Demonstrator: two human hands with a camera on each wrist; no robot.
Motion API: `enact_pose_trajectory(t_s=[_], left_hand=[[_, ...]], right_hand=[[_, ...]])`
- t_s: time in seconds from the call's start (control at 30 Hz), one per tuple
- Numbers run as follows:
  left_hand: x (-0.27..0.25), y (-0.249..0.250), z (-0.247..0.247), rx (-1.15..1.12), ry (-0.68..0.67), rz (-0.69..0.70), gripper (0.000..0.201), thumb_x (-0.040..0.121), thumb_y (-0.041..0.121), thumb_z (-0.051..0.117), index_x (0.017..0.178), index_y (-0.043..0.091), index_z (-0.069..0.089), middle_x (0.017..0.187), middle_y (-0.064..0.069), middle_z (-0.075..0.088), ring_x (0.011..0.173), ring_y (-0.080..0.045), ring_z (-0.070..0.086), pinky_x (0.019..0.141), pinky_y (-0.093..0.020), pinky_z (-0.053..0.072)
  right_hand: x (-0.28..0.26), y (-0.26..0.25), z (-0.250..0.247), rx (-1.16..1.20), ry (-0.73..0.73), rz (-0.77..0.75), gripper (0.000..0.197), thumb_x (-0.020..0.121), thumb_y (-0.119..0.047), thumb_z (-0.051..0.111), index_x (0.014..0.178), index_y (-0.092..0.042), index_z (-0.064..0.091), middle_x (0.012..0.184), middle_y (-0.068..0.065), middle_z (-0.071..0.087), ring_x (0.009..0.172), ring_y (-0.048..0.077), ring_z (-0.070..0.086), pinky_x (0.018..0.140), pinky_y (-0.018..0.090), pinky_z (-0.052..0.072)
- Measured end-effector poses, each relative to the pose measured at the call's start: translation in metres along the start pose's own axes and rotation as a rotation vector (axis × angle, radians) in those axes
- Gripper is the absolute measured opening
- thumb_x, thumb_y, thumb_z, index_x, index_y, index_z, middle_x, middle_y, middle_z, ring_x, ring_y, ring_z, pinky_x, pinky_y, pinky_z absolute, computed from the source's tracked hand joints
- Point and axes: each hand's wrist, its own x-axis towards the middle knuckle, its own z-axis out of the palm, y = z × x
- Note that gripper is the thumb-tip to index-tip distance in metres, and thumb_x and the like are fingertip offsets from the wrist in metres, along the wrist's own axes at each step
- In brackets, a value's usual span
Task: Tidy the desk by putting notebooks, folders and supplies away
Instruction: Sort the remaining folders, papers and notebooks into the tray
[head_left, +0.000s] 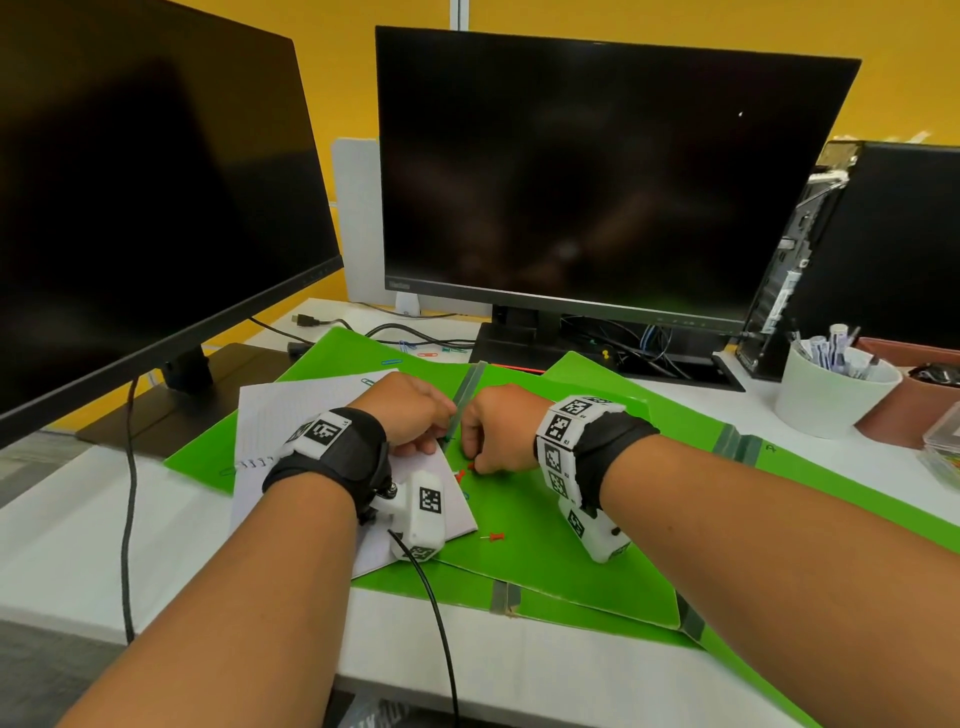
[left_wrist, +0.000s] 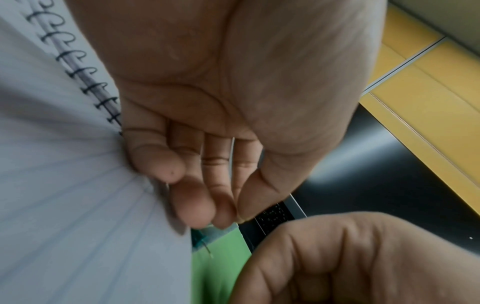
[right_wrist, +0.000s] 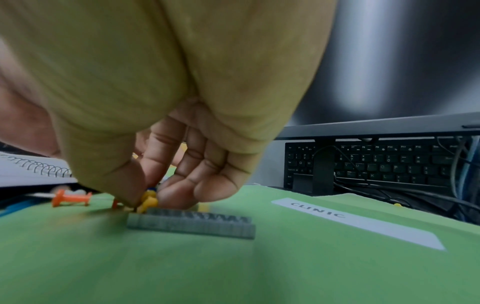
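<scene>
Two green folders (head_left: 545, 545) lie overlapping on the white desk, with an open spiral notebook (head_left: 291, 415) on the left one. My right hand (head_left: 493, 436) is down on the folder (right_wrist: 233, 267), and its thumb and fingers (right_wrist: 145, 197) pinch yellow push pins (right_wrist: 149, 200). An orange pin (right_wrist: 70, 198) and a grey staple strip (right_wrist: 191, 223) lie beside it. My left hand (head_left: 415, 415) rests on the notebook (left_wrist: 64, 185), thumb against curled fingertips (left_wrist: 226, 218). A green pin (left_wrist: 201, 238) sits right at those fingertips; whether they hold it is unclear. A red pin (head_left: 496, 537) lies loose.
Two dark monitors (head_left: 597, 171) (head_left: 130, 208) stand behind, with a keyboard (right_wrist: 376, 162) and cables under the right one. Paper clips (head_left: 410, 353) are scattered at the back. A white pen cup (head_left: 831, 384), a brown tray (head_left: 909, 410) and a PC tower (head_left: 883, 249) stand to the right.
</scene>
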Motion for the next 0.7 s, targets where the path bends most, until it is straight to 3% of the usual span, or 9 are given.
enact_pose_trajectory(t_s=[0.1, 0.17, 0.3, 0.4, 0.47, 0.57, 0.7], left_hand=[[-0.002, 0.003, 0.003, 0.008, -0.004, 0.026, 0.013, 0.09, 0.008, 0.065, 0.097, 0.014, 0.074, 0.066, -0.003, 0.068, 0.05, -0.015, 0.063, 0.048, -0.021, 0.042], [-0.002, 0.005, 0.005, 0.027, -0.014, 0.042, 0.013, 0.09, 0.009, 0.065, 0.097, 0.015, 0.074, 0.072, -0.004, 0.07, 0.05, -0.016, 0.063, 0.047, -0.021, 0.042], [-0.002, 0.011, 0.009, 0.061, -0.023, 0.064, 0.013, 0.089, 0.009, 0.066, 0.095, 0.018, 0.074, 0.078, -0.007, 0.073, 0.053, -0.016, 0.064, 0.046, -0.022, 0.045], [-0.001, 0.015, 0.011, 0.06, -0.037, 0.089, 0.014, 0.089, 0.008, 0.067, 0.095, 0.017, 0.074, 0.082, -0.01, 0.073, 0.053, -0.016, 0.064, 0.059, -0.03, 0.052], [0.0, 0.019, 0.012, 0.064, -0.039, 0.11, 0.014, 0.089, 0.008, 0.067, 0.094, 0.019, 0.074, 0.084, -0.009, 0.074, 0.055, -0.016, 0.064, 0.063, -0.032, 0.053], [0.0, 0.029, 0.017, 0.083, -0.035, 0.154, 0.014, 0.09, 0.009, 0.066, 0.094, 0.02, 0.074, 0.083, -0.006, 0.074, 0.056, -0.015, 0.064, 0.053, -0.024, 0.047], [0.0, 0.051, 0.041, 0.156, -0.043, 0.231, 0.013, 0.09, 0.013, 0.066, 0.094, 0.021, 0.075, 0.082, -0.002, 0.073, 0.059, -0.014, 0.066, 0.05, -0.02, 0.044]], right_hand=[[-0.001, 0.006, 0.0, 0.118, 0.015, 0.052, 0.013, 0.081, -0.008, 0.081, 0.09, -0.018, 0.078, 0.084, -0.003, 0.071, 0.059, 0.005, 0.061, 0.049, 0.016, 0.053], [-0.002, 0.01, -0.002, 0.219, 0.027, 0.093, 0.015, 0.081, -0.005, 0.08, 0.084, -0.019, 0.076, 0.084, -0.001, 0.073, 0.06, 0.01, 0.065, 0.051, 0.022, 0.058], [-0.002, 0.02, -0.009, 0.237, 0.07, 0.104, 0.017, 0.079, -0.009, 0.081, 0.078, -0.025, 0.075, 0.077, -0.008, 0.071, 0.066, 0.006, 0.064, 0.062, 0.021, 0.053], [-0.005, 0.031, -0.017, 0.329, 0.111, 0.14, 0.016, 0.079, -0.007, 0.08, 0.079, -0.022, 0.076, 0.068, -0.01, 0.07, 0.059, 0.002, 0.065, 0.056, 0.017, 0.049], [-0.009, 0.04, -0.025, 0.368, 0.122, 0.154, 0.012, 0.081, -0.007, 0.079, 0.083, -0.018, 0.077, 0.069, -0.006, 0.072, 0.059, 0.004, 0.067, 0.055, 0.02, 0.054], [-0.016, 0.058, -0.037, 0.41, 0.152, 0.179, 0.01, 0.082, -0.008, 0.077, 0.082, -0.018, 0.076, 0.076, 0.004, 0.076, 0.065, 0.009, 0.07, 0.068, 0.031, 0.062], [-0.032, 0.082, -0.045, 0.431, 0.181, 0.217, 0.007, 0.083, -0.008, 0.077, 0.085, -0.014, 0.077, 0.079, 0.006, 0.078, 0.066, 0.01, 0.07, 0.069, 0.031, 0.063]])
